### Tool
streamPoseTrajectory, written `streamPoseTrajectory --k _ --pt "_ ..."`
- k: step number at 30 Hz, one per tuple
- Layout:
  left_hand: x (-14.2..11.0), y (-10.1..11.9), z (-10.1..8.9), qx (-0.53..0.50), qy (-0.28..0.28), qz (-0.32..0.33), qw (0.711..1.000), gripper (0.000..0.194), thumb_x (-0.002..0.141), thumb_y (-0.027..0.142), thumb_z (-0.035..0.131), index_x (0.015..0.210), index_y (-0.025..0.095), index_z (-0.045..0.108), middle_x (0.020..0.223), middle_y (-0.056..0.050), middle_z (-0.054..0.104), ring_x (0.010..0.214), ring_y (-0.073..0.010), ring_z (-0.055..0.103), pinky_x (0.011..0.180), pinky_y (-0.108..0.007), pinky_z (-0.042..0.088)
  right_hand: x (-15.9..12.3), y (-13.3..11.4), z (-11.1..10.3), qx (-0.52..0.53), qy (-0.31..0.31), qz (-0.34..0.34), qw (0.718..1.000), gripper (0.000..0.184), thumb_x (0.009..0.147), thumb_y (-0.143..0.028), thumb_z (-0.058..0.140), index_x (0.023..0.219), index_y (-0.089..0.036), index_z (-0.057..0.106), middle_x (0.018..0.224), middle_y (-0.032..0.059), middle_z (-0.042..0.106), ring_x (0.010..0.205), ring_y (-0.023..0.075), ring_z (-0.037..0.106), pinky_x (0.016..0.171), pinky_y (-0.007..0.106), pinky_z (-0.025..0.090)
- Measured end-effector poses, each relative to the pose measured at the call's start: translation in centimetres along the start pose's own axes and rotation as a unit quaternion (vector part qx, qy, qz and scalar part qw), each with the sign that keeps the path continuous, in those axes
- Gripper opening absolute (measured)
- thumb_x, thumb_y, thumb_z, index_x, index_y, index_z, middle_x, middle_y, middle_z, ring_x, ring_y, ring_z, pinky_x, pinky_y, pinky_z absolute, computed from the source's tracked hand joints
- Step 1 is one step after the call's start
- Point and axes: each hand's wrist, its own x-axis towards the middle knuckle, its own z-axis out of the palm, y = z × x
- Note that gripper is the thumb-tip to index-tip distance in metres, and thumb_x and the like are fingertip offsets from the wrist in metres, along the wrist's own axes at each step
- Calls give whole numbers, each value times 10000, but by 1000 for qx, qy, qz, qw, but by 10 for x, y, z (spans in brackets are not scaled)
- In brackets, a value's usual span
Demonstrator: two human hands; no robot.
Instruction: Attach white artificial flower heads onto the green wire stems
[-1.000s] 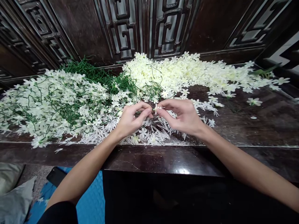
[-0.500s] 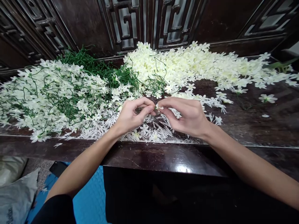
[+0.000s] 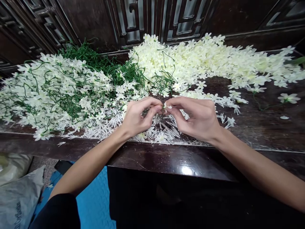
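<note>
My left hand (image 3: 138, 116) and my right hand (image 3: 195, 116) meet fingertip to fingertip above the front of a dark wooden table (image 3: 166, 160). Both pinch one small white artificial flower (image 3: 165, 105) between them; a thin green stem seems to run under my left fingers. Below the hands lies a scatter of white spiky stamen pieces (image 3: 164, 130). A heap of white flowers on green wire stems (image 3: 59, 92) lies to the left. A heap of loose cream flower heads (image 3: 209, 60) stretches to the right.
Bare green stems (image 3: 95, 63) are bunched at the back. Dark carved wooden panels (image 3: 152, 16) rise behind the table. A few single flowers (image 3: 288, 98) lie at the far right. Below left are a blue mat (image 3: 95, 200) and grey sacks (image 3: 16, 197).
The hands stay pinched together on the small flower and have shifted slightly right and up in view. The camera has tilted, so the heaps sit higher.
</note>
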Motion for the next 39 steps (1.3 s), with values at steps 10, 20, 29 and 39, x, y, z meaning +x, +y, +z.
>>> streamPoseTrajectory --k 10,20,29,39 --pt "-2 1 1 122 13 65 990 149 887 30 529 853 147 614 693 -7 653 629 -116 569 592 -253 501 2 -11 1 122 -16 144 982 154 853 -75 589 848 -220 640 676 16 661 525 171 627 424 324 505" --pt "-2 -4 1 189 -12 88 978 134 885 18 548 890 133 618 730 -7 690 655 -111 612 606 -244 519 9 -4 -8 293 -90 303 902 72 850 -205 681 793 -247 696 715 15 713 602 175 688 565 357 624" --pt "3 -3 -3 211 -21 67 975 62 920 84 577 910 121 625 786 -23 714 687 -117 621 643 -252 507 12 -3 -14 253 -60 262 929 120 806 -228 736 912 -285 740 939 18 741 877 230 712 858 440 615" --pt "3 -1 -2 180 2 73 981 57 901 77 587 920 112 628 792 -42 720 688 -119 638 591 -225 504 9 -2 -11 122 -22 141 982 124 837 -166 669 846 -277 723 791 -7 753 635 192 684 522 378 591"
